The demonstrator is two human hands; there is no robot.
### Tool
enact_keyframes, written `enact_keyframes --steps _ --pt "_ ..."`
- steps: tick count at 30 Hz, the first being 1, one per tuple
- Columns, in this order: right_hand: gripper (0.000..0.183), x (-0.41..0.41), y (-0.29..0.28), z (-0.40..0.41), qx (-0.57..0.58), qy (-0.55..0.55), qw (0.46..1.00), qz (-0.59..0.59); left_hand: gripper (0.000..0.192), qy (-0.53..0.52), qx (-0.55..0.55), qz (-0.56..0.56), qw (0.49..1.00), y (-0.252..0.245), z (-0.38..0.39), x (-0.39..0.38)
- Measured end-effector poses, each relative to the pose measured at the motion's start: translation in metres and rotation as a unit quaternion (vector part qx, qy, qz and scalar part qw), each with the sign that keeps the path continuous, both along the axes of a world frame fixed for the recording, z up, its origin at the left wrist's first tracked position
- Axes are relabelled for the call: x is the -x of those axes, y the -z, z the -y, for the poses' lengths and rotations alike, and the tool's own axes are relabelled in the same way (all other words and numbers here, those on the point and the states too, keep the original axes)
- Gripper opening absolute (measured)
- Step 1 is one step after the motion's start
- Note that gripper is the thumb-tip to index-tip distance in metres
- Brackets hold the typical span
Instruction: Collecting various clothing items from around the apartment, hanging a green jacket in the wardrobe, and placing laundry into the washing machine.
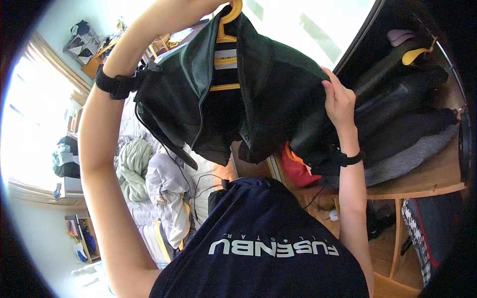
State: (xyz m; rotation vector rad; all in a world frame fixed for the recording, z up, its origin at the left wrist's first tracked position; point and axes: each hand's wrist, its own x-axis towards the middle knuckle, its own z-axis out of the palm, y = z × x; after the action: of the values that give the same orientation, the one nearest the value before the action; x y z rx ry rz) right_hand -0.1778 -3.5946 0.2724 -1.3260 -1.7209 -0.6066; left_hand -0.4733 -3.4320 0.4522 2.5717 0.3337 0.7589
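Observation:
A dark, long-sleeved jacket (283, 89) with a zip front hangs open on a yellow plastic hanger (225, 33). At the top edge my left hand (201, 5) is at the hanger's hook; its fingers are mostly cut off by the frame. On the right, my right hand (340, 98) pinches the jacket's shoulder between thumb and fingers. Through the collar opening the hanger's crossbar and a pale label with writing show. Both wrists wear black straps.
Dark garments (402, 104) hang in a wardrobe at the right, with another yellow hanger (413, 56) among them. A red and orange cloth (298, 167) lies on its wooden shelf (421, 193). Behind the jacket is a bed with rumpled bedding (164, 186) and a green cloth (135, 167).

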Motion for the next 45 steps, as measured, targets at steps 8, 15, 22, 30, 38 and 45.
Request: enact_keyframes --steps 8,15,22,30,38,45 --pt "0.029 0.019 0.006 -0.013 0.001 -0.062 0.998 -0.026 0.033 0.050 0.005 0.008 0.999 0.004 0.003 0.003" --pt "0.021 0.073 -0.025 -0.001 0.229 -0.124 0.963 -0.076 0.028 0.094 0.021 -0.011 0.995 0.018 0.015 0.001" --pt "0.017 0.060 -0.029 0.023 0.068 -0.040 0.996 -0.037 0.057 0.078 -0.113 0.032 0.990 0.049 -0.040 0.064" --pt "0.020 0.046 -0.043 0.072 0.090 0.027 0.987 -0.131 0.048 -0.098 0.235 -0.025 0.967 0.225 -0.080 0.114" --pt "0.022 0.032 -0.053 0.126 0.093 0.112 0.969 -0.200 0.030 -0.154 0.353 0.014 0.923 0.418 -0.077 0.114" --pt "0.024 0.035 -0.081 0.175 -0.018 0.208 0.939 -0.274 0.019 -0.364 0.183 0.095 0.908 0.533 -0.026 0.070"
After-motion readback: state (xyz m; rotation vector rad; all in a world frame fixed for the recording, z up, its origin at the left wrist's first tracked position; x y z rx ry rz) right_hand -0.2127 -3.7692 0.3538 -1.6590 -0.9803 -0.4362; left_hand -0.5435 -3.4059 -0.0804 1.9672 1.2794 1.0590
